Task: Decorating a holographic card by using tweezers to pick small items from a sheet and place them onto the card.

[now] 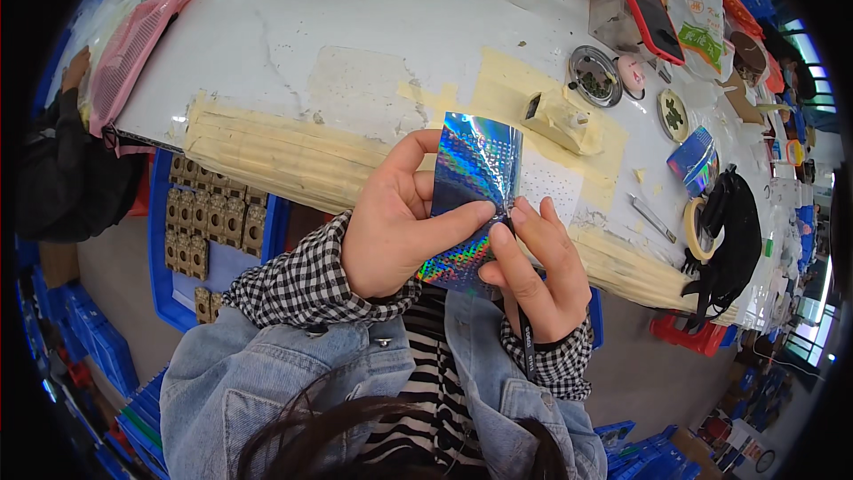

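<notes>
- Holographic sheet [475, 156]: glossy, rectangular, covered in small repeated marks; held before the table's near edge. Lower part partly obscured by fingers.
- Left hand [391, 222]: grasping the sheet, thumb across its face; some fingers hidden behind.
- Right hand [544, 271]: fingertips at the sheet's right edge; cannot tell whether pinching.
- Table edge [267, 153]: wrinkled cream tape.
- Blue tray [159, 240]: partly hidden.
</notes>
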A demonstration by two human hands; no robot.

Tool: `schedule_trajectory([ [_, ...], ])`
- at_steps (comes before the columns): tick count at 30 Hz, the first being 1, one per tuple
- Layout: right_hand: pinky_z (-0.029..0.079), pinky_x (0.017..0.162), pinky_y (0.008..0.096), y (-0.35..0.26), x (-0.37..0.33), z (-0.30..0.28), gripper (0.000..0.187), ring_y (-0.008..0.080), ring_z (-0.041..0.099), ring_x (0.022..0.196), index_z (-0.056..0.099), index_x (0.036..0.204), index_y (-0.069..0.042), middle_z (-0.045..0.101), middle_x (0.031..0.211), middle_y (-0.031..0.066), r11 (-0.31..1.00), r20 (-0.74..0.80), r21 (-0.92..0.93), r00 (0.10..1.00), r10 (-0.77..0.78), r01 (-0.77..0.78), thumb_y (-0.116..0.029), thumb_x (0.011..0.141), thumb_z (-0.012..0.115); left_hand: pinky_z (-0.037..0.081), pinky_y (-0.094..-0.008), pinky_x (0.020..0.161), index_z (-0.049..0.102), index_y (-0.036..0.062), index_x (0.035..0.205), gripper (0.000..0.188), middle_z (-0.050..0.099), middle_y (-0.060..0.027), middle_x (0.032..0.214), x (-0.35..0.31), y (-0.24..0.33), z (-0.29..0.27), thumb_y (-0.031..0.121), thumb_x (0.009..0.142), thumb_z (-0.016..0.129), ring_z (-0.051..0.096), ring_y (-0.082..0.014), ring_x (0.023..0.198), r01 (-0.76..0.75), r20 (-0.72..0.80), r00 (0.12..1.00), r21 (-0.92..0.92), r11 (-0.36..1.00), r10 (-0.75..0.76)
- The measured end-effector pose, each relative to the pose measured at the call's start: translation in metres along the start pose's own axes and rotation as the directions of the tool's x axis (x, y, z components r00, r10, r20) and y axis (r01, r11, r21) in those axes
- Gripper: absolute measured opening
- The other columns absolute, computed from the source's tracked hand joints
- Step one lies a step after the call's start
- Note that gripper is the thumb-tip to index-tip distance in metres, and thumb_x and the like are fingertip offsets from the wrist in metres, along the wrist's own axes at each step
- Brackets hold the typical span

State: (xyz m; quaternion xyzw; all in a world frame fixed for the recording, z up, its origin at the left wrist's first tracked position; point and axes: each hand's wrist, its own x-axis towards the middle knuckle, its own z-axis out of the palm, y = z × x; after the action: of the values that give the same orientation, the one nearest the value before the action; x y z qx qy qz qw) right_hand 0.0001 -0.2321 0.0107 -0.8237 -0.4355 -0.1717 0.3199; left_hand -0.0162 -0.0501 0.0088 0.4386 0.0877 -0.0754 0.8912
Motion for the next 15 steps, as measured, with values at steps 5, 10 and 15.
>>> schedule_trajectory([
  [5,0.050,0.093,0.0508,0.000,-0.005,-0.001,0.041,0.0324,0.062,0.107,0.066,0.114,-0.005,0.060,0.114,0.0159,0.998,-0.036,0.056,0.999,0.024,-0.022,-0.020,0.077,0.075,0.055,-0.0283,0.081,0.034,0.0005,0.128,0.051,0.067,-0.0133,0.102,0.000,0.000,-0.001,-0.006,0.085,0.061,0.066,-0.0161,0.094,0.001,0.005,1.000,-0.013,1.000,-0.001],
  [10,0.048,0.095,0.0526,0.004,-0.020,-0.017,0.041,0.0327,0.061,0.109,0.066,0.114,-0.007,0.060,0.113,0.0149,0.996,-0.006,0.046,0.997,0.072,-0.072,-0.022,0.077,0.075,0.054,-0.0290,0.083,0.035,-0.0010,0.128,0.050,0.066,-0.0146,0.104,0.003,0.005,-0.006,-0.008,0.085,0.061,0.065,-0.0171,0.095,-0.073,-0.066,0.995,0.019,0.997,0.074],
  [15,0.052,0.088,0.0494,0.020,-0.051,-0.010,0.036,0.0297,0.066,0.099,0.067,0.111,-0.008,0.066,0.103,0.0135,0.965,0.022,-0.237,0.992,0.126,-0.117,-0.028,0.081,0.072,0.053,-0.0299,0.085,0.036,-0.0026,0.127,0.050,0.066,-0.0156,0.105,0.007,0.020,-0.019,-0.009,0.085,0.061,0.065,-0.0181,0.097,-0.200,-0.162,0.964,0.075,0.977,0.210],
])
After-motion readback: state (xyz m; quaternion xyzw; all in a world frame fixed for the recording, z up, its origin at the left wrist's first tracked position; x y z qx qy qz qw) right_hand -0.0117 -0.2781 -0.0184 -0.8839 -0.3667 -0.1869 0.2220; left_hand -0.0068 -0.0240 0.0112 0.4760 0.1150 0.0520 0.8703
